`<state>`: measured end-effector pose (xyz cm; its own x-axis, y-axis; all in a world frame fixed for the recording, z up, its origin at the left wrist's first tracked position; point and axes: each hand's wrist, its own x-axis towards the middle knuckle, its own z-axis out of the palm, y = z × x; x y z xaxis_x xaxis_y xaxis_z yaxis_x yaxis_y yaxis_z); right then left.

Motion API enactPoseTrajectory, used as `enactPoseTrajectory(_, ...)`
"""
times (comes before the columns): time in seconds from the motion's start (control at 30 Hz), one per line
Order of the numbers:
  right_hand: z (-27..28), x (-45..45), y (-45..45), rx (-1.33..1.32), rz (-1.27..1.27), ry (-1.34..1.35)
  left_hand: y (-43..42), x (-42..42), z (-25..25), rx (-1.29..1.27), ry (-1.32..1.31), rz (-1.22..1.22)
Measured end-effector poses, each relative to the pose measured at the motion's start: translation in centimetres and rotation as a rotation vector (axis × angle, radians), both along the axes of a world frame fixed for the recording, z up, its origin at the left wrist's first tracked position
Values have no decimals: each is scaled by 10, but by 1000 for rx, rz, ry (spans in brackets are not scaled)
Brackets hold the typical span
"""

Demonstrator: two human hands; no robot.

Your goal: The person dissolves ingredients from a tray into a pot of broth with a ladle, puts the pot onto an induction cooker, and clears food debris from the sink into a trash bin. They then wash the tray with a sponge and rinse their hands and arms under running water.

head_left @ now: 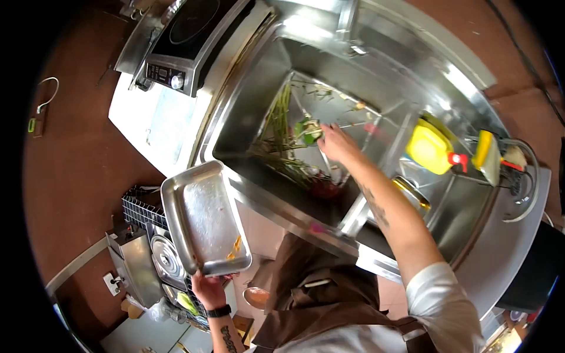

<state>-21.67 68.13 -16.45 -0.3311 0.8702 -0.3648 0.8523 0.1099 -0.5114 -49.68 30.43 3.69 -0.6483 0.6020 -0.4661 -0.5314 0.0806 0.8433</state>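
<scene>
My left hand [206, 289] grips the near end of a shallow rectangular metal tray [206, 212], held tilted outside the sink's left front edge. A few orange-brown food remains stick to the tray near its lower right corner. My right hand [338, 144] reaches down over the left sink basin [247, 123]. Its fingers look spread, with their tips beside a clump of green and white vegetable scraps [310, 130]. I cannot tell whether they touch the clump. Long green stems [281, 117] lie along the basin's left side, and a dark red heap [325, 187] sits near the front.
The right basin holds a yellow bottle [429, 147] with a red nozzle and a metal container [412, 194]. A yellow sponge [485, 156] rests on the right rim. Above the basin is a faucet [350, 35]. An induction cooker [188, 41] stands left; a wire rack [141, 206] is below.
</scene>
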Motion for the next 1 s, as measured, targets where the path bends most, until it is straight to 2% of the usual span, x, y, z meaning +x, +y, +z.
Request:
enactPoseTrajectory(0.03,-28,-31,22,-60,55,-67,-25,-32,-22,-48,2,167)
enactPoseTrajectory(0.07,-58,-61,43,-120,112,-138,-7,-37,-13,-38,-36,146)
enactPoseTrajectory(0.13,-121,-110,76,159,385,-234,-26,-79,-39,-123,-3,264)
enactPoseTrajectory(0.2,-175,-157,125,448,683,-293,-37,-111,-51,-145,-28,159)
enactPoseTrajectory(0.23,-196,-179,136,580,851,-296,-36,-122,-58,-196,-21,244)
enactPoseTrajectory(0.33,-156,-207,150,195,1058,-493,-7,-142,-62,-228,-39,182)
enactPoseTrajectory(0.47,-183,-169,105,5,633,-430,23,-162,-64,-258,-74,169)
enactPoseTrajectory(0.6,-169,-153,-14,-146,279,-525,20,-191,-80,-257,-133,146)
enactPoseTrajectory(0.67,-153,-156,-59,-388,44,-392,26,-197,-82,-219,-173,89)
enactPoseTrajectory(0.7,-151,-151,-64,-381,85,-428,34,-198,-79,-200,-184,21)
enactPoseTrajectory(0.77,-148,-129,-74,-379,172,-508,31,-198,-78,-207,-170,40)
enactPoseTrajectory(0.8,-128,-116,-44,-491,76,-531,21,-203,-79,-211,-148,31)
enactPoseTrajectory(0.87,-138,-53,-5,68,60,-548,18,-201,-83,-262,-94,116)
enactPoseTrajectory(0.9,-144,-20,15,65,-40,-560,21,-201,-78,-252,-146,5)
enactPoseTrajectory(1.0,-188,35,11,-314,-442,-521,25,-193,-80,-288,-53,62)
